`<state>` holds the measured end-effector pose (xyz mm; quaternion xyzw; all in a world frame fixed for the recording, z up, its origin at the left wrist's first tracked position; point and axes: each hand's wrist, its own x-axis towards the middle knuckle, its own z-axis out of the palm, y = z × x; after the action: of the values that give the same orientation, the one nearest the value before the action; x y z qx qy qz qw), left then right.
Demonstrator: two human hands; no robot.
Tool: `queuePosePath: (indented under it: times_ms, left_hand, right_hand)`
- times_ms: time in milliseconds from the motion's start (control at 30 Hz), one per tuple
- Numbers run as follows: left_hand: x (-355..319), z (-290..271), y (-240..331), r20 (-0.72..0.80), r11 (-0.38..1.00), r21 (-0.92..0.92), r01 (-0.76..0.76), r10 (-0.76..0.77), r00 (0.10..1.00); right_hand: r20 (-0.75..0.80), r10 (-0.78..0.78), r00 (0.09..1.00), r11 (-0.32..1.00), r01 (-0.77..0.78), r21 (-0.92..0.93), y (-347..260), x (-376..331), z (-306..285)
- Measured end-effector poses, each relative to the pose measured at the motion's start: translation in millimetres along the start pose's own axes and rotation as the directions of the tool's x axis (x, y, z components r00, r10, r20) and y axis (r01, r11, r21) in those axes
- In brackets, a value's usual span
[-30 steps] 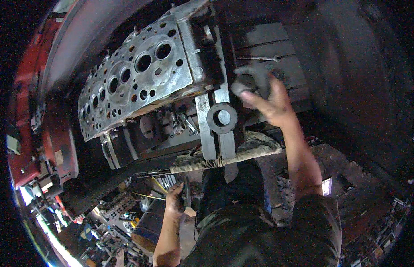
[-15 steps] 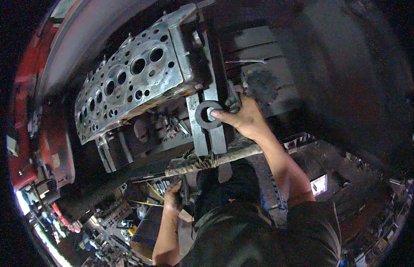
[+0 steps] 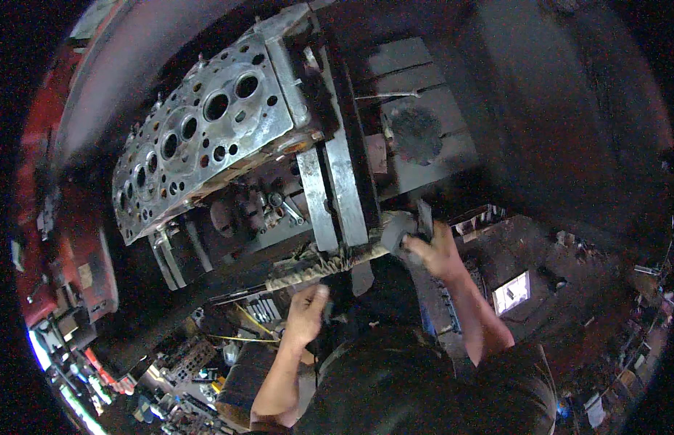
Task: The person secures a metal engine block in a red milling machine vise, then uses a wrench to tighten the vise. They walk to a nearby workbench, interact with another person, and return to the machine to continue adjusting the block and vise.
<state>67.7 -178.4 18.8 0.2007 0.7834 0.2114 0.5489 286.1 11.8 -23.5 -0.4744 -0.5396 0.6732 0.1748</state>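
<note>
My right hand (image 3: 440,252) is closed on a thick grey ring (image 3: 402,233), its thumb at the ring's hole, near the cloth-wrapped front edge. A small flat grey piece (image 3: 424,220) stands up by the same hand's fingers. Lower down and to the left, my left hand (image 3: 306,313) is curled closed with its thumb on top; what it holds, if anything, is too dark to make out. Ahead of both hands a metal cylinder head (image 3: 228,138) with round ports and bolt holes lies tilted, its right end by two parallel steel bars (image 3: 346,190).
Wrenches (image 3: 293,212) and small parts lie beneath the cylinder head. Behind the bars is a slotted machine table (image 3: 453,148) with a dark heap (image 3: 416,134) and a long thin tool (image 3: 395,94). A cloth-wrapped bar (image 3: 290,275) runs along the front. A red machine body (image 3: 87,268) stands left.
My right hand has drawn back toward me, lifting the ring off the steel bars together with the flat piece. My left hand has risen slightly and moved right. The view has shifted a little.
</note>
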Motion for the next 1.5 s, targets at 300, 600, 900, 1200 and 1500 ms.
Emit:
queuePosePath:
  times_ms: [300,600,900,1200,1500]
  left_hand:
    - [1.3,52.9,8.4,0.119,0.928,0.351,-0.123,0.086,0.989]
    - [132.6,0.4,-130.0,-0.226,0.753,0.634,-0.174,0.396,0.89]
    - [325.8,7.1,-148.8,-0.093,0.561,0.815,-0.145,0.374,0.923]
    - [158.7,-53.6,-73.5,-0.36,0.814,-0.574,-0.086,-0.157,0.92]
    - [-5.1,-60.3,36.2,-0.118,0.573,-0.779,-0.254,0.265,0.957]
  right_hand:
    - [0.211,0.248,0.946,0.885,-0.132,-0.447,47.6,-64.0,36.3]
    - [0.074,0.242,0.967,0.968,-0.236,-0.087,129.1,-27.1,1.7]
    - [0.147,0.299,0.943,0.948,-0.275,-0.162,122.9,-50.4,-61.0]
    - [0.063,0.27,0.961,0.962,-0.272,0.024,104.0,-43.4,-61.8]
    - [0.077,0.191,0.979,0.982,-0.19,-0.024,47.6,-24.9,-35.2]
